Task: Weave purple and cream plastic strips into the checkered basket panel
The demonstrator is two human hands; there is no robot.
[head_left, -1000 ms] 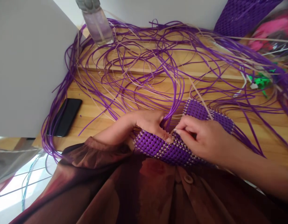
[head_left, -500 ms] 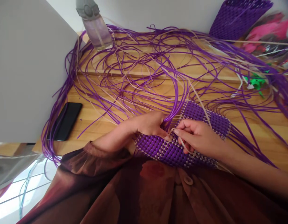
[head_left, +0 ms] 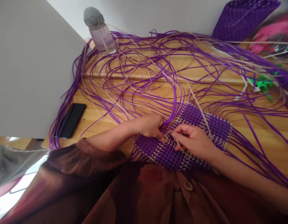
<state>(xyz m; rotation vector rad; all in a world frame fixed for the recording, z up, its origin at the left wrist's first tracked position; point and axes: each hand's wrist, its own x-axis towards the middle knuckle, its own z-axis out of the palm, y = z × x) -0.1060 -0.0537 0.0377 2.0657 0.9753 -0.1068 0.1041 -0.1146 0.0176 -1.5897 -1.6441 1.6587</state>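
Observation:
A purple and beige woven panel (head_left: 167,156) lies flat on the wooden table, close to my lap. My left hand (head_left: 149,125) is closed at its left part, gripping a bundle of purple plastic strands (head_left: 174,107) that arch up from the weave. One finger or thumb of that hand presses on the panel. My right hand (head_left: 194,140) pinches a thin beige strip (head_left: 179,145) just right of those fingertips, over the panel's middle. Another length of beige strip (head_left: 200,109) slants up behind the right hand. The strip's tip is too small to make out.
Long purple and beige strands tangle across the table (head_left: 97,107). A water bottle (head_left: 100,35) stands at the back left, and a black phone (head_left: 72,120) lies at the left. A purple woven basket (head_left: 244,20), pink plastic (head_left: 272,32) and green pieces (head_left: 262,84) sit at the right.
The view has shifted slightly. The right hand's pinch has come a little left and down, nearer the left fingertips, and the beige loop below it looks smaller. The left hand keeps its hold.

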